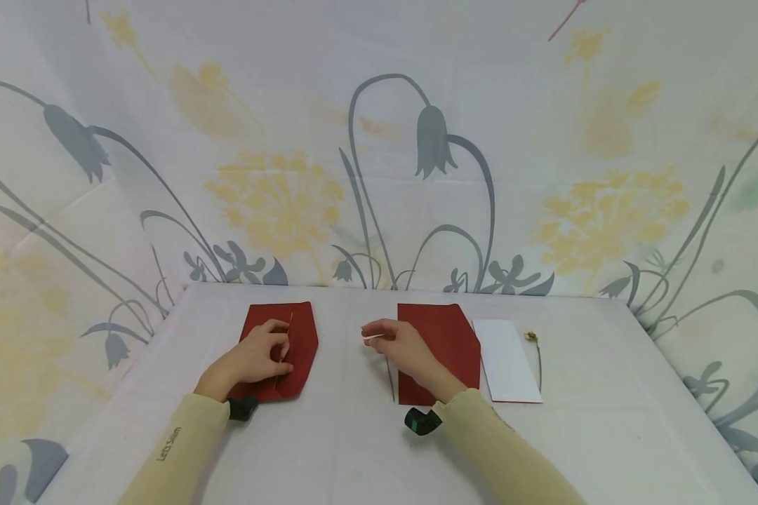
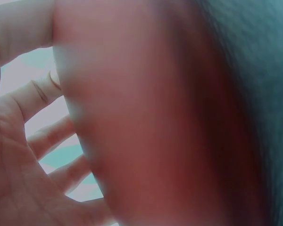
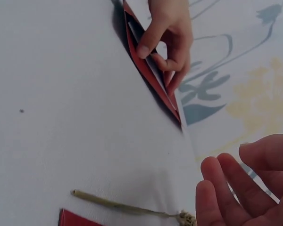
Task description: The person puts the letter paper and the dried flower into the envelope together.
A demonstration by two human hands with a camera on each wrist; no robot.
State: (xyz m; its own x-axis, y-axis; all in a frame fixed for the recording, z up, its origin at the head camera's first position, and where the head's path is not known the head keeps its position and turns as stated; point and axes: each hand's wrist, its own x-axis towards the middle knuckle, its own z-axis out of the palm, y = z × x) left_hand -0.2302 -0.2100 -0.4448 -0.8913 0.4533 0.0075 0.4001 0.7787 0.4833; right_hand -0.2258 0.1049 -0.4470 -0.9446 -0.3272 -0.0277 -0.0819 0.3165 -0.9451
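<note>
My left hand (image 1: 262,354) rests on the left red envelope (image 1: 300,337) on the surface (image 1: 354,449), fingers curled, pinching its flap edge. My right hand (image 1: 399,342) hovers relaxed, holding nothing, over the second red envelope (image 1: 445,337); I log a white card (image 1: 505,359) beside it.

A blurred red sheet (image 2: 146,132) filled most of the frame, too close to the lens to show any detail. At its left edge lay the left hand (image 2: 19,155), palm toward the camera, its fingers (image 2: 40,92) curled in toward the sheet. Pale cloth (image 2: 35,59) showed between the fingers. A dark, teal-grey blur sat to the sheet's right.
</note>
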